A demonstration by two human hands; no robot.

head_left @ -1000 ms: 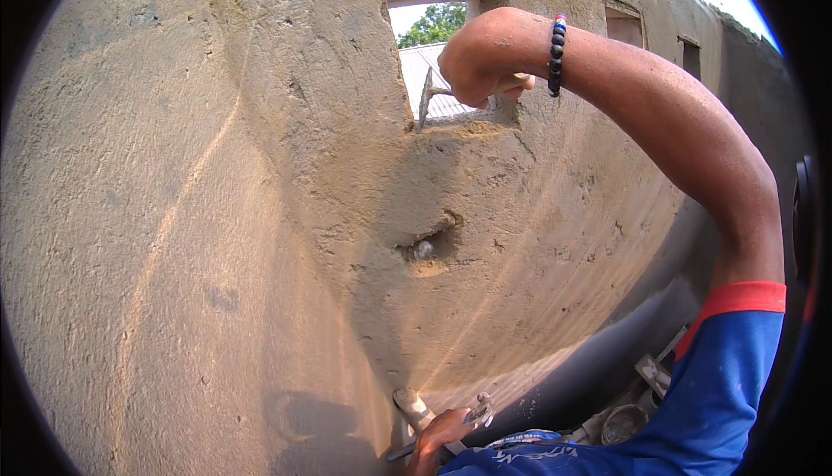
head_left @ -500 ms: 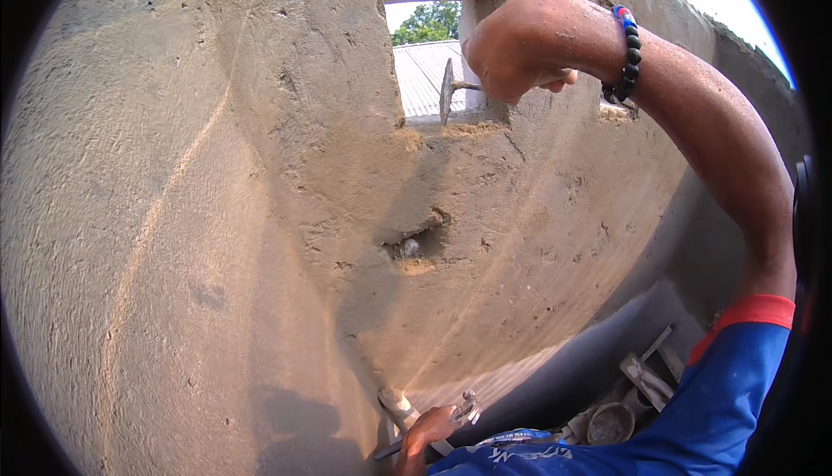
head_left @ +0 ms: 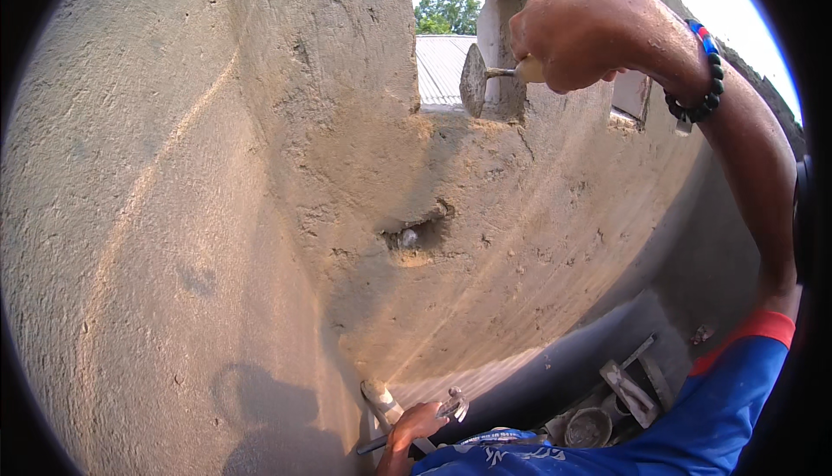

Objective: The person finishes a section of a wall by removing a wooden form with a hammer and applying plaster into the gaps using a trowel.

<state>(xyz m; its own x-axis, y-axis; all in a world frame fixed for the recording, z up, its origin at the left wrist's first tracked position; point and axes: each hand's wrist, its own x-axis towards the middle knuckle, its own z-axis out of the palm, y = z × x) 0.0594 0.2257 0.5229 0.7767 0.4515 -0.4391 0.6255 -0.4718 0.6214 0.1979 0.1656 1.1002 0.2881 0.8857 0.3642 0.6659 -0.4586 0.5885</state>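
Observation:
My right hand (head_left: 581,38) is raised at the upper right, closed round the pale handle of a trowel (head_left: 474,80). The trowel's mortar-smeared blade stands upright in front of a small window opening (head_left: 427,99), and I cannot tell if it touches the edge. Low in the view, my left hand (head_left: 418,422) is closed on a hammer (head_left: 456,405). Its metal head sticks out to the right of the fingers, and the dark handle end shows to the left. Below the window, the rough plastered wall (head_left: 373,164) has a ragged hole (head_left: 416,237) with something whitish inside.
Beside my left hand a pale pipe or post (head_left: 380,395) stands in the wall corner. A round bucket (head_left: 588,427) and wooden pieces (head_left: 630,391) lie at the lower right. A second opening (head_left: 628,99) is farther along the wall. My shadow falls on the left wall (head_left: 173,259).
My right hand has shifted rightward with the trowel, and the blade has turned to show more of its face. My left hand still holds the hammer. The view has shifted slightly.

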